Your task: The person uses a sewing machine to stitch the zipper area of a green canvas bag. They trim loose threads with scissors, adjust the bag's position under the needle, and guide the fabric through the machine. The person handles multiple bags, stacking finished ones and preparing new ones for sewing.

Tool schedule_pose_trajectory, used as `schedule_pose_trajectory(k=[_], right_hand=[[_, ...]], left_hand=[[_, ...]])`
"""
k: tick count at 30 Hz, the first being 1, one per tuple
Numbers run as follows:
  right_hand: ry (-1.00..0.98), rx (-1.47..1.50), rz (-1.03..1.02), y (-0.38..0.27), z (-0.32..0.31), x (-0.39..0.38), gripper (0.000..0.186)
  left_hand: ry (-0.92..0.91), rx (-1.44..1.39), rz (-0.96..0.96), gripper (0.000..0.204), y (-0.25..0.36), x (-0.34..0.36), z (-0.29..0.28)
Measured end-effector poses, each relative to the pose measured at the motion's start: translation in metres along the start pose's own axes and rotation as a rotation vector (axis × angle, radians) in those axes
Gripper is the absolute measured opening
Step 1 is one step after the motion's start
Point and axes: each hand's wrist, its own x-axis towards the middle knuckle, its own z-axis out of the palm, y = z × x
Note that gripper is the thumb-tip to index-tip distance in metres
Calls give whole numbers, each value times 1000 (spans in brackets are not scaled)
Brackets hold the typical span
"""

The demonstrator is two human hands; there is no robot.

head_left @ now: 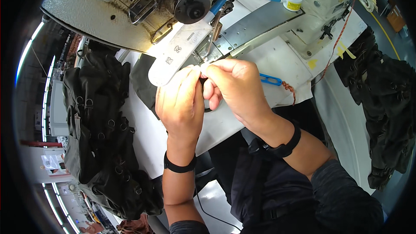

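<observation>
My left hand [181,102] and my right hand [239,87] meet fingertip to fingertip just in front of the needle area [203,54] of a sewing machine [102,11]. Both hands are closed in a pinch, thumbs and forefingers close together. Whatever sits between the fingertips is too small and too brightly lit to make out. A long pale strip lamp [171,58] slants down over my left fingers. Dark fabric [144,82] lies on the table to the left of my left hand. Under my hands, part of a dark curved edge shows, mostly hidden.
A blue-handled tool [271,79] on a twisted orange cord lies right of my right hand. Dark bags with metal rings [99,117] pile up at left; more dark pieces [381,104] hang at right. A round white container [293,1] stands on the machine bed [260,24].
</observation>
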Motion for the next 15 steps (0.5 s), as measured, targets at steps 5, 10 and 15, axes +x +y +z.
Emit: schedule_pose_trajectory(k=[5, 10, 15], right_hand=[[-15, -1, 17, -1, -1, -6, 20], [-1, 0, 20, -1, 0, -7, 20], [8, 14, 16, 2, 0, -4, 20]], left_hand=[[-7, 38, 9, 27, 0, 0, 0], [-9, 46, 0, 26, 0, 1, 1], [6, 41, -19, 26, 0, 2, 4]])
